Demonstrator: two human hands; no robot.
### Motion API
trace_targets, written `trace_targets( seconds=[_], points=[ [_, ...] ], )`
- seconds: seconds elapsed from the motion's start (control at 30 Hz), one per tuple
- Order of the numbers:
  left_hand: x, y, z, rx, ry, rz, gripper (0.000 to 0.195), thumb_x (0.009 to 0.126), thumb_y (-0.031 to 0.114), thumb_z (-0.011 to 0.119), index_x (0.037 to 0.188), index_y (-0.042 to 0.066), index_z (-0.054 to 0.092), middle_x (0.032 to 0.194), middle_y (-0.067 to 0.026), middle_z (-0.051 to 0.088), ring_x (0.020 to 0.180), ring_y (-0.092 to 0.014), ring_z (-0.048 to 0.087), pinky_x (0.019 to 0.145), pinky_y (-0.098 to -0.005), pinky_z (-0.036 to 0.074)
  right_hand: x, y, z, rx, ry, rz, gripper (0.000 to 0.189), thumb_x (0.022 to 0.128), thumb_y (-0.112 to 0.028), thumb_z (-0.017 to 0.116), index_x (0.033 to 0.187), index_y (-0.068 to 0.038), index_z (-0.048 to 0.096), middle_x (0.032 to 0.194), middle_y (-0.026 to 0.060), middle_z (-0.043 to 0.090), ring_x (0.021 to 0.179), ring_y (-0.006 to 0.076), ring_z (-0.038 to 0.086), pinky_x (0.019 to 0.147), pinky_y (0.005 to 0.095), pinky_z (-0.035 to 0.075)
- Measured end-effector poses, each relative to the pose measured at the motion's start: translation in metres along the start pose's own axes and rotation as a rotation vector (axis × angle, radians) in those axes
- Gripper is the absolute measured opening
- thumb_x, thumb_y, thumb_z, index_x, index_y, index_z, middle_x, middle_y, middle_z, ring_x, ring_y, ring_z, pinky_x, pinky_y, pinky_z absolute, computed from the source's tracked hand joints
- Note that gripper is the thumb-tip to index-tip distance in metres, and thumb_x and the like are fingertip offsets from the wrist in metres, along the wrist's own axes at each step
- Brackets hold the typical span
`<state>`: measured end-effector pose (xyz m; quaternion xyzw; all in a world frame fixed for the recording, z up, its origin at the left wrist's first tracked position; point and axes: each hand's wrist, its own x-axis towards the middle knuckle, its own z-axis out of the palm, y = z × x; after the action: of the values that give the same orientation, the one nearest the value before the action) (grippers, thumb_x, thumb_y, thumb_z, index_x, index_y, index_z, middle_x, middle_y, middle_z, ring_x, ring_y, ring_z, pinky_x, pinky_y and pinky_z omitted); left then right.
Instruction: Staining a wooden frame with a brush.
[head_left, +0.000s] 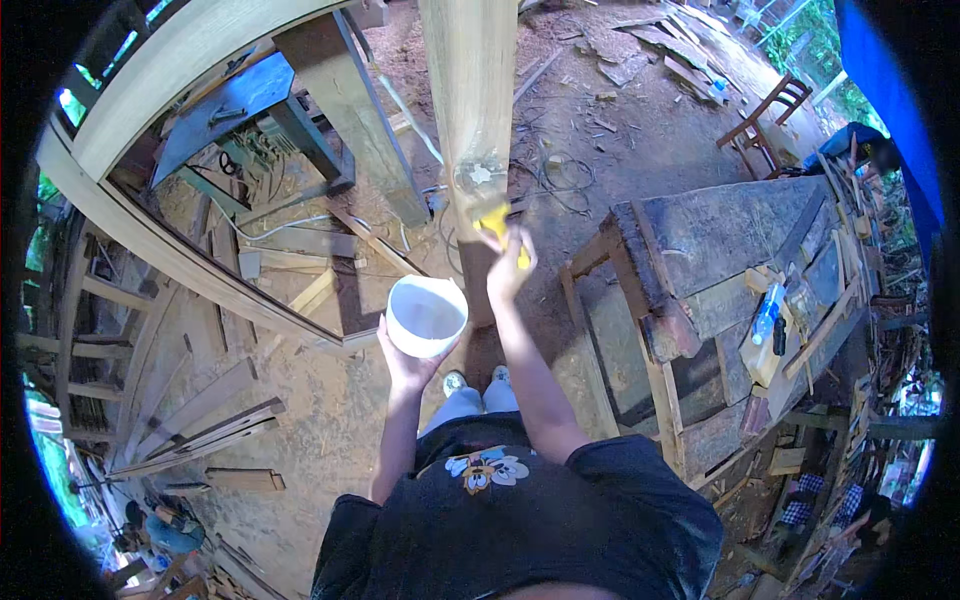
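My left hand (409, 364) holds a white plastic tub (428, 316) from below and the side, its cut rim facing up. The tub's inside looks pale; I cannot tell how much liquid is in it. In my right hand (511, 266) is a paintbrush with a yellow handle (493, 219). The bristles are at the face of a pale wooden plank (472, 90) that stretches away in front of me; whether they touch it is blurred. Beside the brush, the plank has a dark, wet-looking patch with a whitish spot (478, 174).
A wooden door frame (225, 277) stands at left, with a blue-topped machine table (225, 112) behind it. A rough workbench (727, 232) is on the right, bearing a plastic bottle (768, 311). Cables (566, 174) and offcuts litter the floor. People (174, 529) are at the edges.
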<state>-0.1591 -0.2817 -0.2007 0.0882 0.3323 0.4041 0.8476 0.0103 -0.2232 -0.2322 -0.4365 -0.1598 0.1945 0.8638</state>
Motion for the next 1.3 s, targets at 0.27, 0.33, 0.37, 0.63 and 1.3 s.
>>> trace_targets(
  seconds=[0.27,0.33,0.37,0.63,1.3],
  points=[
    [0.008,-0.011,0.008,-0.006,-0.068,-0.037,0.065,0.078,0.063,0.033,0.126,0.021,0.036,0.128,-0.0063,0.038,0.115,-0.031,0.04,0.087,-0.0538,0.037,0.062,-0.125,0.126,0.312,-0.254,-0.246,0.025,0.088,-0.022,0.044,0.07,-0.004,0.043,0.07,0.0024,0.042,0.064,0.0168,0.056,0.062,0.0267,0.043],
    [0.008,-0.015,0.008,-0.017,-0.084,-0.032,0.065,0.078,0.063,0.033,0.126,0.02,0.036,0.128,-0.0065,0.038,0.116,-0.031,0.039,0.088,-0.054,0.036,0.061,-0.107,0.112,0.168,-0.163,-0.246,0.025,0.088,-0.022,0.043,0.07,-0.004,0.042,0.07,0.0026,0.042,0.065,0.02,0.058,0.063,0.0272,0.044],
    [0.011,-0.017,0.007,-0.028,-0.098,-0.034,0.065,0.078,0.063,0.033,0.127,0.02,0.035,0.129,-0.0066,0.038,0.117,-0.031,0.039,0.089,-0.0542,0.036,0.061,-0.091,0.097,0.017,-0.067,-0.246,0.026,0.088,-0.022,0.043,0.07,-0.004,0.042,0.07,0.0027,0.041,0.066,0.0231,0.061,0.063,0.0276,0.045],
    [0.009,-0.013,-0.006,-0.085,-0.156,-0.029,0.065,0.077,0.063,0.035,0.127,0.021,0.036,0.13,-0.0057,0.037,0.117,-0.029,0.038,0.09,-0.0534,0.034,0.027,-0.072,0.063,-0.044,-0.146,-0.15,0.024,0.086,-0.016,0.046,0.067,-0.003,0.043,0.069,0.0002,0.04,0.067,0.0096,0.044,0.066,0.0257,0.043],
    [0.06,0.071,-0.022,-0.087,-0.262,-0.074,0.068,0.076,0.065,0.035,0.127,0.02,0.036,0.129,-0.0076,0.039,0.115,-0.031,0.041,0.088,-0.052,0.038,-0.009,-0.058,0.036,-0.193,-0.299,0.284,0.018,0.084,-0.017,0.054,0.075,-0.002,0.053,0.072,0.0031,0.053,0.07,0.0087,0.055,0.057,0.0234,0.046]
  ],
)
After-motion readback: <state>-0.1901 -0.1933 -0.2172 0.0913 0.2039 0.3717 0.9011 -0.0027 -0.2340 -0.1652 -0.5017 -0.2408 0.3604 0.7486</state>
